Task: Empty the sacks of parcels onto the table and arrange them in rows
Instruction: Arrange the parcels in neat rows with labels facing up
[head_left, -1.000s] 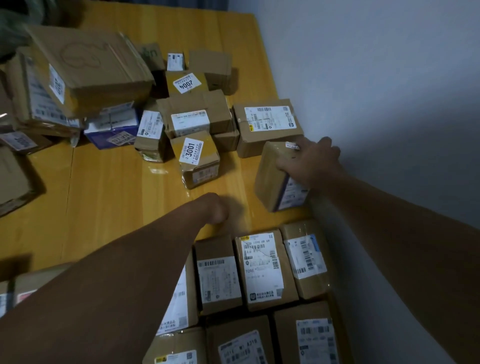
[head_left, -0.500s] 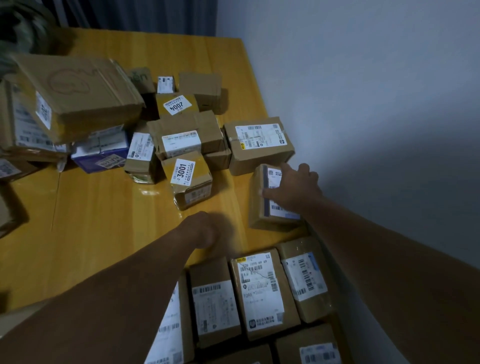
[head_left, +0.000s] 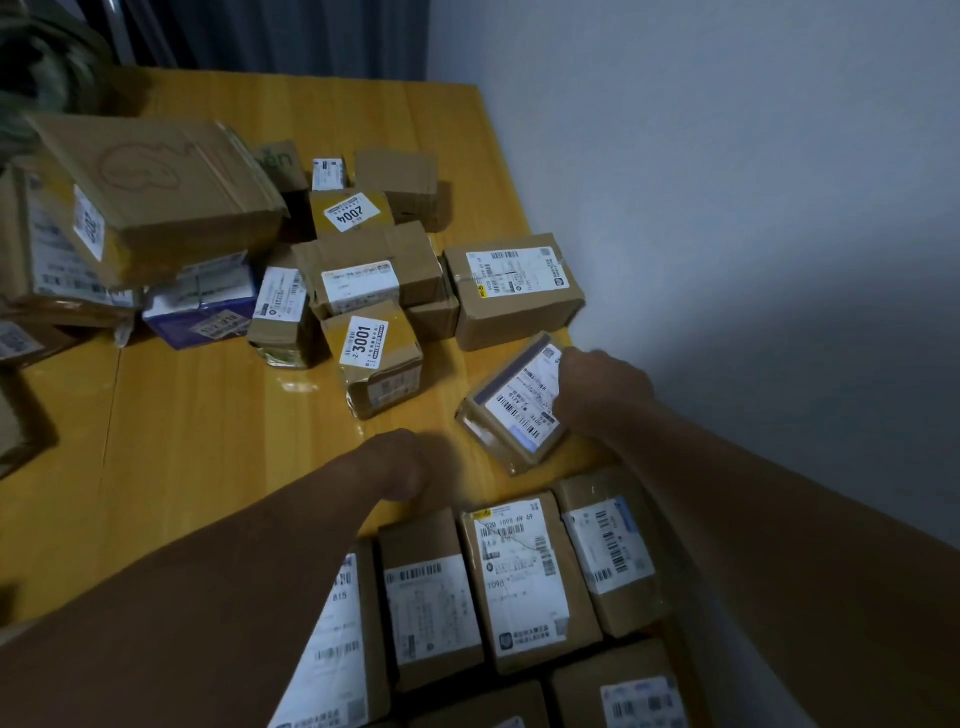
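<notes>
Looking down on the yellow tabletop (head_left: 182, 441), we see a loose heap of parcels (head_left: 156, 197) far off, a tidy row (head_left: 519, 582) nearest us, a tilted parcel (head_left: 514, 410) between them gripped by our right hand (head_left: 602, 387), our left hand (head_left: 400, 462) with fingers hidden, state unclear.

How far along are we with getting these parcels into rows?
Done: the near rows of parcels lie label-up, side by side. In hand: the right hand holds a tilted parcel just beyond them; the left hand is at the rows' far edge. Left: the jumbled pile farther back.
</notes>
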